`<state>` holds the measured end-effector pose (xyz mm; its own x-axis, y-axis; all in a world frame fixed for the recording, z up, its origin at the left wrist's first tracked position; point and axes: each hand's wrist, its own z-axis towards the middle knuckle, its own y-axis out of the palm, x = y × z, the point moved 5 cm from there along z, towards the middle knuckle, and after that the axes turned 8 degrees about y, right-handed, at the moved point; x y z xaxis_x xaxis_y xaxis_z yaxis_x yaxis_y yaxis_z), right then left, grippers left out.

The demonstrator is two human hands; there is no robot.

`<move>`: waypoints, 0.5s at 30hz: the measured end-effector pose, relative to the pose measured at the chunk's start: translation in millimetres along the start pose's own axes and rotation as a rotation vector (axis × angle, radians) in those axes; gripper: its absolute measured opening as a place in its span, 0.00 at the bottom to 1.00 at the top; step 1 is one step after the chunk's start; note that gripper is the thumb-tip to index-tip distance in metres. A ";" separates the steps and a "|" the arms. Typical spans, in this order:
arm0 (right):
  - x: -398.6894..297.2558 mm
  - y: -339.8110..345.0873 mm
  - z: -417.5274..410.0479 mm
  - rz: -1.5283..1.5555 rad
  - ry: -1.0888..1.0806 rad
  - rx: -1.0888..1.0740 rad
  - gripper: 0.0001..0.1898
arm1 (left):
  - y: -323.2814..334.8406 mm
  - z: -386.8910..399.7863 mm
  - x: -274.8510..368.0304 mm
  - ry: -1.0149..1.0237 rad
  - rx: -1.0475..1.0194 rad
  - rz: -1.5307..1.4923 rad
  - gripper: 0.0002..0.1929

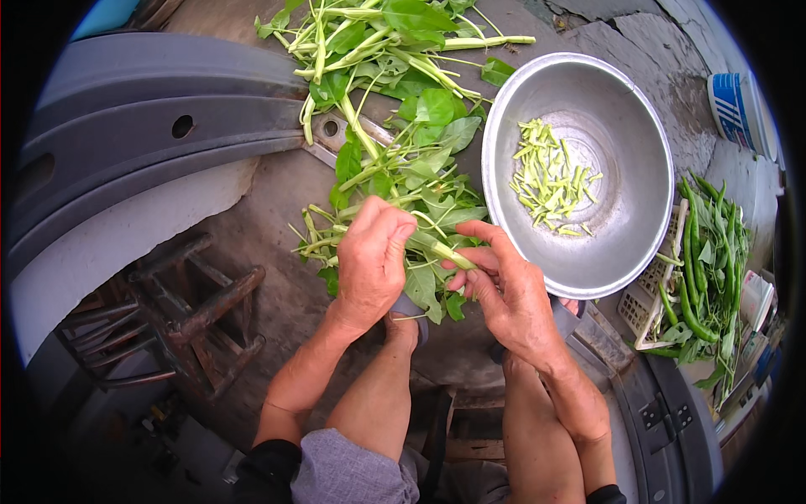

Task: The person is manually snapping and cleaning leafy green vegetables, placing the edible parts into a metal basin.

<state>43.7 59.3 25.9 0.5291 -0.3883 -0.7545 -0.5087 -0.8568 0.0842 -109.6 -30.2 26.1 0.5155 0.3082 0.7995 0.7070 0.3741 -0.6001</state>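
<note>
Between my hands runs a thick pale green stem (437, 247), probably water spinach. My left hand (373, 261) is closed around its left part, knuckles up. The thumb and fingers of my right hand (513, 293) pinch its right end. Under and beyond my hands lie leafy stems (434, 160), with a larger heap of the same greens (378, 47) farther off. To the right, a round metal basin (623, 252) holds short cut or broken stem pieces (548, 179) on its left side. My right hand is just outside its lower left rim.
A plastic basket (645, 302) with long green peppers (696, 271) and leaves stands at right. Behind it is a white and blue bucket (743, 113). A dark curved panel (157, 94) and wooden stools (201, 302) occupy the left. My feet are close below the greens.
</note>
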 end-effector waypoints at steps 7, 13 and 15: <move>14.4 -14.7 5.7 0.533 0.030 -0.008 0.17 | -8.0 6.9 27.8 0.271 -0.083 0.405 0.10; 16.0 -28.5 -0.6 0.310 -0.049 0.215 0.10 | 45.8 3.9 28.1 -0.210 -0.169 -0.591 0.09; -0.5 -41.4 -2.3 -0.063 -0.252 0.375 0.10 | 47.4 11.4 38.4 -0.045 -0.178 -0.374 0.08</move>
<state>66.0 94.2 24.2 0.4086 -0.2044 -0.8895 -0.7160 -0.6761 -0.1735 -61.9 9.3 28.0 0.1882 0.2192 0.9574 0.9162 0.3120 -0.2515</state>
